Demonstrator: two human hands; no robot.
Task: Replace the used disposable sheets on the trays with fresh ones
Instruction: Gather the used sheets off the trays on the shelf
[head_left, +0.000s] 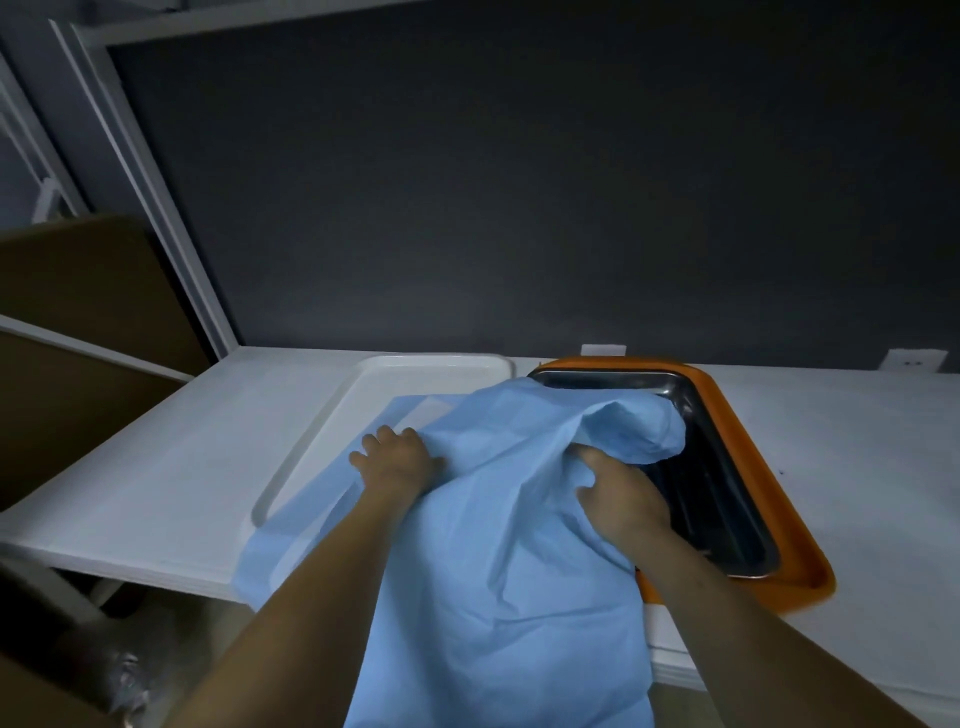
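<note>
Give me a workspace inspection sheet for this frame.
Surface: white table, two trays side by side on it.
Job's things: blue sheet drapes across the white tray and into the dark metal tray, which sits in the orange tray; it hangs over the table's front edge.
Clutter: cardboard boxes at left.
Hands: left hand rests on the sheet over the white tray, grip unclear; right hand grips a bunched fold.
Cables: nothing seen.
Surroundings: dark wall, wall outlet, white frame.
</note>
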